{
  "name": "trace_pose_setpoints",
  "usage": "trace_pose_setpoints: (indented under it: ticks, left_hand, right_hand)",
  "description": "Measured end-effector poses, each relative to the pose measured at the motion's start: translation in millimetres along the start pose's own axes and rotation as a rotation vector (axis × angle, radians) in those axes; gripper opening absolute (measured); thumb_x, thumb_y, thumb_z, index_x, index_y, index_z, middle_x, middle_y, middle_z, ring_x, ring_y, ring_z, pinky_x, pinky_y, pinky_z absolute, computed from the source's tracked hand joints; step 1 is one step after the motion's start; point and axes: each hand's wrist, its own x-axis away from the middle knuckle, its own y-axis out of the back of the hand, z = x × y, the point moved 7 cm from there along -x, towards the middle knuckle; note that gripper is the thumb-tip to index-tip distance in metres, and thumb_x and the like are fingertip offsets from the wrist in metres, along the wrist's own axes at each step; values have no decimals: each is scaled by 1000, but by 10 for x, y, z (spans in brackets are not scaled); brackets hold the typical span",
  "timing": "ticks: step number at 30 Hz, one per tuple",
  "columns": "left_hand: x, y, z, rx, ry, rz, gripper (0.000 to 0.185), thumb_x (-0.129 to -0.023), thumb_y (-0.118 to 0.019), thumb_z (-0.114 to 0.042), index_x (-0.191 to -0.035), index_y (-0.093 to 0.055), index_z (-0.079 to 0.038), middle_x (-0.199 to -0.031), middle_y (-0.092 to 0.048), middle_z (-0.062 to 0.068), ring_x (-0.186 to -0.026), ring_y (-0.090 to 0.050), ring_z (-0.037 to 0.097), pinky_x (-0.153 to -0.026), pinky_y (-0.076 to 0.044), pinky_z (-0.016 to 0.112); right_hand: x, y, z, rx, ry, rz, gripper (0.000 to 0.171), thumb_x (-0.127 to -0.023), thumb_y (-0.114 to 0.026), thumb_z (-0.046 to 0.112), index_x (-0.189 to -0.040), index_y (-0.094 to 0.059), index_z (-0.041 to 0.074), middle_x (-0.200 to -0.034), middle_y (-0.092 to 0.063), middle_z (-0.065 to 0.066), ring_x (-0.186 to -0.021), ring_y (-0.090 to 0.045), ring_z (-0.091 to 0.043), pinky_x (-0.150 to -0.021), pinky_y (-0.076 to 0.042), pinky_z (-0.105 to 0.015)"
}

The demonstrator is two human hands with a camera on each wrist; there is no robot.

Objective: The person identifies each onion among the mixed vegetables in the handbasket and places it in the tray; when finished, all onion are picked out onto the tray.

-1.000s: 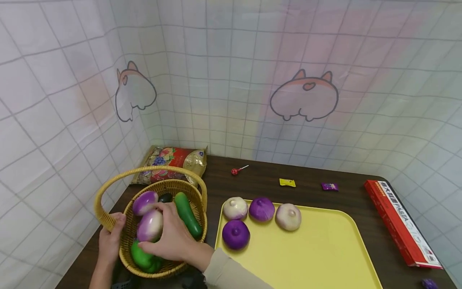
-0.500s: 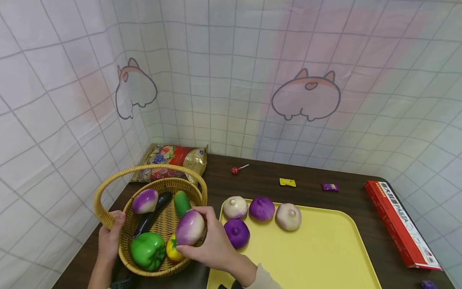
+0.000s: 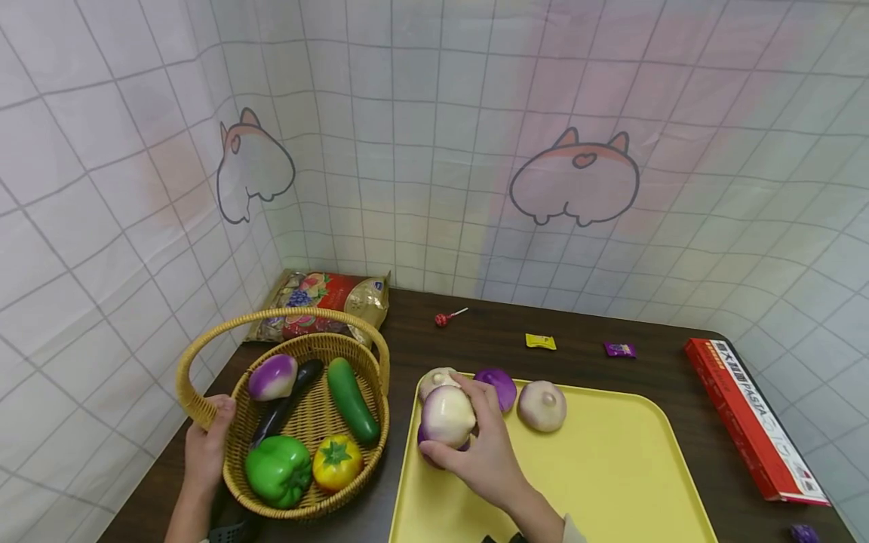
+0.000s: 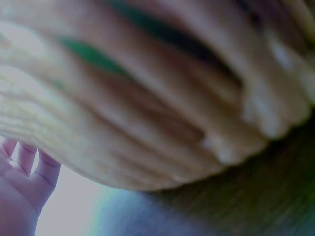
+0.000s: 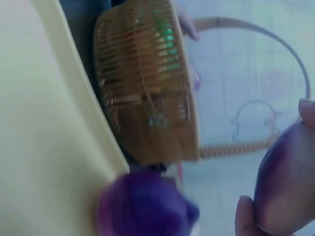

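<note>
My right hand [image 3: 485,452] holds a smooth purple-and-white onion [image 3: 448,415] between thumb and fingers, over the left end of the yellow tray [image 3: 611,467]. In the head view it overlaps a purple onion and a white one [image 3: 434,381] on the tray. A purple onion [image 3: 498,388] and a pale one [image 3: 541,407] sit to their right. My left hand [image 3: 207,445] grips the wicker basket [image 3: 376,467] where its handle meets the rim. Inside the basket are another purple-and-white onion [image 3: 273,377], a dark eggplant [image 3: 285,403], a cucumber [image 3: 353,401], a green bell pepper [image 3: 278,471] and a yellow vegetable with a green top [image 3: 337,462].
Behind the basket lies a red-and-gold bag [image 3: 326,298]. A lollipop [image 3: 444,319], a yellow candy [image 3: 540,342] and a purple candy [image 3: 620,350] lie along the back of the dark table. At the right is a red pasta box [image 3: 753,422], with a small purple object [image 3: 804,533] nearer the front.
My right hand has lifted the purple-and-white onion out of the basket and carried it right, over the tray. My left hand has stayed at the basket.
</note>
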Motion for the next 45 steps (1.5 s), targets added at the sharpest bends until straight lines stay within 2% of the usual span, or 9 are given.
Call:
trace_pose_setpoints:
  ticks: [5,8,15,19,25,30,35,40,45]
  left_hand:
    - [3,11,23,-28,20,2,12,-100,-55,-15,-98,-58,-3,-87,-56,-8,-73,-48,6,-64,-40,15]
    - [1,8,16,-26,13,2,12,-100,-55,-15,-98,-58,-3,-86,-56,-8,-72,-48,6,-64,-40,15]
    - [1,3,1,-13,-4,3,7,-100,-54,-12,-95,-60,-13,-87,-57,-7,-71,-49,5,-62,-42,15]
    - [6,13,9,-23,14,-3,12,-99,-54,-11,-94,-59,-20,-88,-57,-9,-74,-49,5,-65,-41,14]
    - [16,32,35,-27,54,-23,16,-99,-54,-12,-93,-60,-25,-89,-57,-14,-77,-48,3,-68,-40,12]
    - [4,12,8,-18,44,-20,17,-99,-54,-10,-92,-60,-24,-88,-57,-11,-75,-49,4,-66,-41,13]
    - [0,5,7,-14,35,-17,14,-99,-54,-11,-92,-60,-21,-88,-57,-11,-74,-49,4,-65,-42,14]
    - [-3,7,17,-13,30,-19,11,-100,-53,-12,-94,-61,-16,-89,-57,-10,-75,-49,5,-65,-41,14]
    - [-9,11,30,-7,36,-24,15,-99,-53,-10,-92,-60,-21,-88,-57,-9,-74,-49,5,-64,-41,14]
  right_hand:
    - [118,289,-180,-26,-65,-45,81,-69,-89,12,-137,-46,18,-135,-48,-6,-115,-55,-21,-92,-48,-30]
    - [200,431,-312,7,-78,-66,76,-69,-88,7,-134,-48,14,-133,-50,-7,-113,-56,-20,-91,-49,-30]
    - [384,689,-573,311,-121,-150,75,-59,-91,8,-123,-52,13,-120,-59,-1,-98,-60,-16,-79,-50,-32]
    - [448,747,-676,384,-123,-159,75,-55,-92,8,-120,-54,11,-115,-62,-1,-94,-60,-16,-77,-50,-32]
    - [482,725,-790,349,-172,-119,75,-57,-93,15,-121,-53,14,-112,-62,-2,-90,-61,-16,-74,-50,-29]
    - [500,715,-849,310,-203,-110,77,-60,-94,18,-125,-52,14,-116,-61,-4,-96,-60,-17,-78,-49,-29]
    - [482,714,-866,290,-168,-99,78,-61,-94,15,-127,-53,10,-124,-59,-2,-105,-59,-17,-86,-49,-28]
    - [471,714,-861,328,-143,-93,77,-61,-94,13,-127,-54,10,-128,-57,0,-113,-55,-17,-92,-47,-31]
    - [476,694,-863,352,-163,-76,77,-60,-94,14,-128,-56,13,-127,-48,-3,-112,-53,-18,-94,-46,-35]
